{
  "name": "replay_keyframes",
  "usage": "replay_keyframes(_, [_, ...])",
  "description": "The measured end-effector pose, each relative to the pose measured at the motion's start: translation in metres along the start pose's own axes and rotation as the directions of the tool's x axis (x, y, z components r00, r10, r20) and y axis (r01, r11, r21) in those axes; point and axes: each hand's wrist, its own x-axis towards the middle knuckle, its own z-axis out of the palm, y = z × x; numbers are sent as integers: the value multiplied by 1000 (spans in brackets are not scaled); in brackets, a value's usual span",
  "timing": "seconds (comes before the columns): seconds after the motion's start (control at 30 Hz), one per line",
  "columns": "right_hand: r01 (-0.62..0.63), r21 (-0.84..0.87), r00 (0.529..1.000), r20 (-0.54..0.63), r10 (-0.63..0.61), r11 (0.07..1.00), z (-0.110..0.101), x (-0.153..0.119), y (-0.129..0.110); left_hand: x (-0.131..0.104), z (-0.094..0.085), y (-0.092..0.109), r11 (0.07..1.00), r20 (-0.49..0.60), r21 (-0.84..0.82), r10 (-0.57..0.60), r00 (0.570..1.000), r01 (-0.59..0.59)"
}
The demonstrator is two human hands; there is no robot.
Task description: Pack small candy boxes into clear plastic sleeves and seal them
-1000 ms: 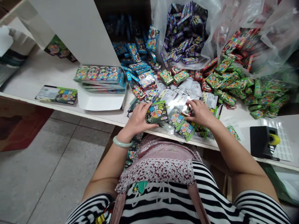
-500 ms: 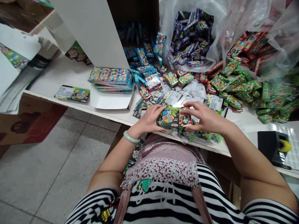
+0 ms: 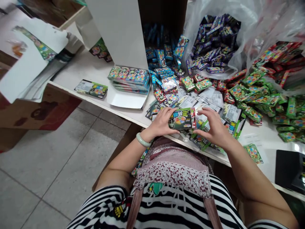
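My left hand [image 3: 163, 122] grips a flat dark green printed sleeve [image 3: 182, 119] near the table's front edge. A narrow strip of a red packet [image 3: 193, 117] shows at the sleeve's right end. Beside that end, my right hand [image 3: 214, 127] has its thumb and fingers apart, the thumb close to the sleeve's lower corner; nothing is between them. Flat printed sleeves [image 3: 232, 113] lie loosely around and under both hands. Left of them, an open white box [image 3: 127, 101] holds a stack of packet rows [image 3: 130, 76].
Blue packets [image 3: 160, 57] spill out at the back. A clear bag holds purple packets [image 3: 214, 44]. Red packets [image 3: 283, 60] and green packets [image 3: 257, 92] are heaped at the right. A black tape dispenser [image 3: 288, 168] stands at the right edge. One flat sleeve [image 3: 90, 88] lies at the left.
The red packet, mostly visible before, now shows only as a strip at the sleeve's end. My right hand's fingers have come off it and spread. The view has shifted left.
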Motion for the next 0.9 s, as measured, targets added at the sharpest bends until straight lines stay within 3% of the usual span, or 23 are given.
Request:
replay_keyframes(0.13, [-20,64,996,84,15,998,9,-2,-9,-6,2,0,1000,-10,-4,5,1000,-5])
replay_keyframes(0.23, [-95,214,990,-79,114,972,15,15,4,-15,-12,-7,999,-9,14,40,999,-40])
replay_keyframes(0.33, [-226,207,932,-240,273,952,28,56,23,-31,-36,-17,997,-1,35,63,998,-63])
replay_keyframes(0.5, [-259,-260,963,3,269,930,77,131,19,-55,-60,-26,996,-65,83,-10,998,16])
replay_keyframes(0.63, [-287,-426,942,38,334,858,105,152,1,-65,-58,-33,994,-86,79,-74,994,81])
replay_keyframes(0.9, [-302,-477,902,137,409,826,102,172,-1,-65,-50,-42,996,-100,64,-63,993,69])
